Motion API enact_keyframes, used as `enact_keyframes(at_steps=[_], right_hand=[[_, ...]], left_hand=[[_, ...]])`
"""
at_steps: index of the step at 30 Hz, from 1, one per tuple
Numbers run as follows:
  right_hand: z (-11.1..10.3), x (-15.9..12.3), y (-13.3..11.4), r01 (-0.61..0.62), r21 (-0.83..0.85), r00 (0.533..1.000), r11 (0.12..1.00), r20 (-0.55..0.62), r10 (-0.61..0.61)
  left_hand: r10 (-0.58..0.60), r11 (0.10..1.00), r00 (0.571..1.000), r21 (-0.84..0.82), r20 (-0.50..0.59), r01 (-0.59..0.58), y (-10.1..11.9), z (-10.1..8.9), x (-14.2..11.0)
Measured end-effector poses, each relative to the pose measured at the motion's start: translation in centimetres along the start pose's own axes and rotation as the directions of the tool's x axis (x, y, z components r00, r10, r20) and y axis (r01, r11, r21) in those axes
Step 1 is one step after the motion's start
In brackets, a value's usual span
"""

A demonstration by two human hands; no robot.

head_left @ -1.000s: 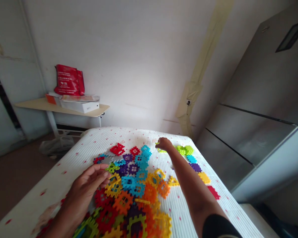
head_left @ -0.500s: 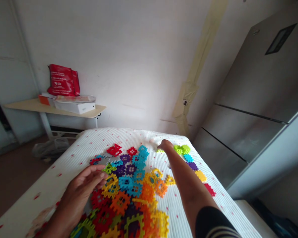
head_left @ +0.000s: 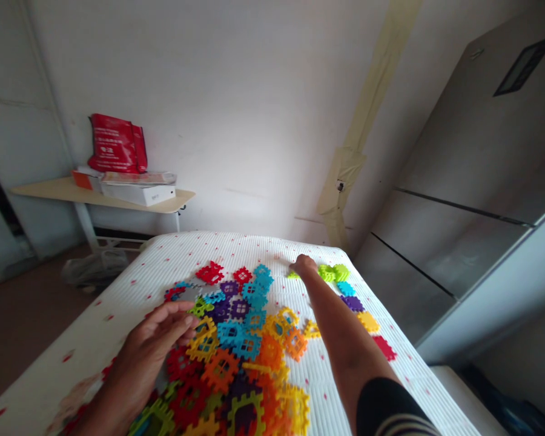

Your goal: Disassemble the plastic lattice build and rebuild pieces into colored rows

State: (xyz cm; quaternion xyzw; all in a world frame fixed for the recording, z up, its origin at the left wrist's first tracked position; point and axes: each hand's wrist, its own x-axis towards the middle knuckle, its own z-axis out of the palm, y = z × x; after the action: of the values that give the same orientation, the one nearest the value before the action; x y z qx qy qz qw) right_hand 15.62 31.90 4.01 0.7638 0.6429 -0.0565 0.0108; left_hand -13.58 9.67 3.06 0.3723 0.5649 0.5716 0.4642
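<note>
My right hand (head_left: 305, 264) reaches to the far part of the table, its fingers closed at a lime-green toothed building tile (head_left: 293, 275), which shows just below the fingertips. Most of those fingers are hidden behind the hand. Over the left side of a mixed pile hovers my left hand (head_left: 161, 333), thumb and index finger apart with nothing between them. Closest to its fingertips are a green tile (head_left: 201, 307) and a yellow window tile (head_left: 203, 348). Blue window tiles (head_left: 246, 345), purple, red and orange tiles (head_left: 221, 370) make up the rest of the pile.
Along the right table edge runs a row of tiles: stacked lime-green (head_left: 333, 273), blue (head_left: 346, 289), purple (head_left: 352, 303), yellow (head_left: 368, 321) and red (head_left: 384, 348). A white dotted cloth (head_left: 131, 306) covers the table. A fridge (head_left: 463, 200) stands right; a side table (head_left: 68, 192) stands left.
Both hands stay nearly where they were, as do the tiles. The whole view has shifted very slightly.
</note>
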Motion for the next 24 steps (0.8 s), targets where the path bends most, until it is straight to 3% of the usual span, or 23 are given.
enact_keyframes(at_steps=[4,9,18,24], right_hand=[[-0.6,-0.3,0.4,0.142,-0.092,0.99,0.986,-0.008,-0.144],[-0.3,-0.7,1.4,0.319,-0.229,0.948,0.92,0.086,-0.307],[0.9,-0.7,1.5,0.4,-0.37,0.916,0.838,0.145,-0.373],[0.9,-0.7,0.9,0.393,-0.417,0.919,0.82,0.144,-0.367]], left_hand=[[0.004,1.0,1.0,-0.008,-0.003,-0.004,0.1,0.1,0.1],[0.017,1.0,1.0,-0.011,0.022,-0.017,0.0,0.3,0.1],[0.023,1.0,0.999,0.008,0.03,-0.023,-0.4,-0.1,0.2],[0.019,1.0,0.999,0.001,0.026,-0.019,-0.3,0.0,0.2]])
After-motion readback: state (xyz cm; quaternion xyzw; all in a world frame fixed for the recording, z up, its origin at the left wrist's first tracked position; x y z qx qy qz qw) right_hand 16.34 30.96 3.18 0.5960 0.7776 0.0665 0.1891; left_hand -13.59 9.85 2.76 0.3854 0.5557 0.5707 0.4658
